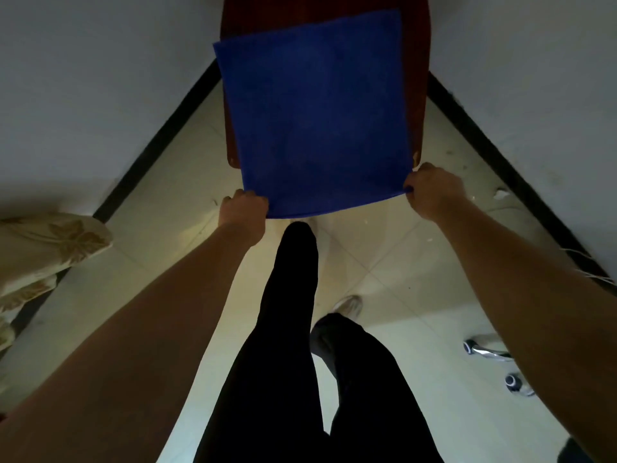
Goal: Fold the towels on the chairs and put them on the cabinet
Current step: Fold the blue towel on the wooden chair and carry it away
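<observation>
While the blue square cloth towel (317, 118) lies flat on the seat of the dark red wooden chair (300, 8), the head view shows it running straight away from the person. Its near edge sits just past the front of the seat and goes from side to side between the two hands. The left hand (245, 208) has its grip pinched on the near left corner, fingers curled. The right hand (430, 190) pinches the near right corner the same way. Both hands are just as close. To fold it, I think the near edge must go up and over to the far edge
</observation>
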{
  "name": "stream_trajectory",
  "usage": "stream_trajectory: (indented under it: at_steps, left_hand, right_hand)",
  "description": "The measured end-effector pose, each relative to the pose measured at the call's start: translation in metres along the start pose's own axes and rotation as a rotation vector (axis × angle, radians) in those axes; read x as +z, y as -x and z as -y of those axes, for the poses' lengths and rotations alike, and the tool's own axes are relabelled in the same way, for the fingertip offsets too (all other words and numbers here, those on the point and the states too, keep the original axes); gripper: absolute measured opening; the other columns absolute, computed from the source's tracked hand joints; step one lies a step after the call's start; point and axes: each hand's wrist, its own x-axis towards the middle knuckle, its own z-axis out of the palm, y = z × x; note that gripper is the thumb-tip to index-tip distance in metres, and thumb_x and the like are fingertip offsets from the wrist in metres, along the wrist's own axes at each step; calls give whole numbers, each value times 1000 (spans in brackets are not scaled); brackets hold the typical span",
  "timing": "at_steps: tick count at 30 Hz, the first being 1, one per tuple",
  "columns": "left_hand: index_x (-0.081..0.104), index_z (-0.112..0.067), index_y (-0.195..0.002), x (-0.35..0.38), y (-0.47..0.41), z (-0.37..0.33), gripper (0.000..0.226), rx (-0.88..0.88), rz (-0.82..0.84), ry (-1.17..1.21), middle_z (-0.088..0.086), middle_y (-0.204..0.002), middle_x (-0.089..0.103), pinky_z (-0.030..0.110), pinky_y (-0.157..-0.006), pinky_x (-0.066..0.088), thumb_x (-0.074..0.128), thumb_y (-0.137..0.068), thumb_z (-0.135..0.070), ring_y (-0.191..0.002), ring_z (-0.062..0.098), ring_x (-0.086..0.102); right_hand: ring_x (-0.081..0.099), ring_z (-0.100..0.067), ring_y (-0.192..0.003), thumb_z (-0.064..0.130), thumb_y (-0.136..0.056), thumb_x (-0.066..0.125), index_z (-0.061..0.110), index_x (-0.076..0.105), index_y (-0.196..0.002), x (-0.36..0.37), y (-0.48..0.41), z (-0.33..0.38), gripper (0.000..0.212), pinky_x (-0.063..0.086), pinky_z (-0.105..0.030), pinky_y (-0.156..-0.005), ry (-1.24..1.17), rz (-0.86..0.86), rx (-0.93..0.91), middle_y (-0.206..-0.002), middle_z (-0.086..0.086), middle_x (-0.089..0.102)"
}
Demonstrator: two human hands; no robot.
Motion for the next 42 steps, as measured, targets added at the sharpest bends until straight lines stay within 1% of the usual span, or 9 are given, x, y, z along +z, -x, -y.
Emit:
stream_trajectory:
  at_steps: [5,10,16,19,22,28,33,38,42]
  left_hand:
    - [63,-17,-113,-14,-12,17,28,-18,42,179,8,-112,63,43,-90,49,52,-87,-18,-105,29,56]
    - [62,-13,-84,-71,-49,50,12,-237,-53,728,6,-82,61,33,-68,46,51,-87,-18,-80,25,60]
    - [61,-16,-83,-137,-116,83,13,-451,-359,1455,0,-80,60,31,-67,50,53,-87,-6,-72,11,56]
    - [62,-12,-114,-145,-146,95,30,-476,-428,1432,6,-108,63,28,-73,55,53,-87,-1,-94,17,62]
    - [57,-15,-122,-147,-165,98,40,-483,-477,1405,2,-115,57,22,-79,54,46,-89,4,-101,14,57]
    - [54,-13,-126,-143,-186,99,42,-515,-579,1319,-1,-118,55,17,-86,48,38,-91,4,-101,8,53]
    - [49,-12,-129,-141,-202,104,32,-534,-648,1294,-3,-113,56,20,-93,46,47,-97,-9,-101,9,54]
    - [40,-10,-143,-126,-178,81,52,-344,-783,624,15,-149,36,36,-109,35,45,-95,-32,-138,28,36]
    - [16,-17,-156,-107,-163,43,63,72,-555,267,19,-163,7,52,-120,12,33,-102,-44,-150,35,7]
  right_hand:
    - [62,-29,-97,33,-95,58,13,63,-120,-19,-8,-6,32,52,-37,-81,-114,14,42,-113,-13,62]
    - [55,-26,-82,28,-93,54,10,61,-90,-87,-51,-7,19,41,-32,-71,-742,-38,204,-87,-9,58]
    - [58,-9,-79,24,-96,60,7,65,-119,-133,-119,0,29,50,-22,-70,-1223,-214,271,-91,2,63]
    - [64,-20,-105,29,-98,58,13,65,-118,-135,-151,1,26,55,-38,-94,-1150,-277,244,-115,-7,67]
    - [64,-27,-109,31,-98,57,10,67,-116,-133,-173,1,29,53,-48,-96,-1107,-328,240,-117,-12,68]
    - [60,-19,-115,39,-101,52,13,62,-128,-133,-210,4,39,48,-27,-96,-987,-383,262,-128,-5,64]
    - [56,-3,-75,59,-94,51,25,60,-84,-133,-221,14,37,49,-24,-73,-970,-465,280,-89,5,65]
    - [57,-9,-72,83,-81,41,34,42,-72,-115,-196,21,49,44,-26,-66,-987,-413,383,-81,7,59]
    - [44,-11,-54,74,-90,45,24,40,-65,-88,-177,19,56,34,-25,-51,-818,-278,351,-63,3,45]
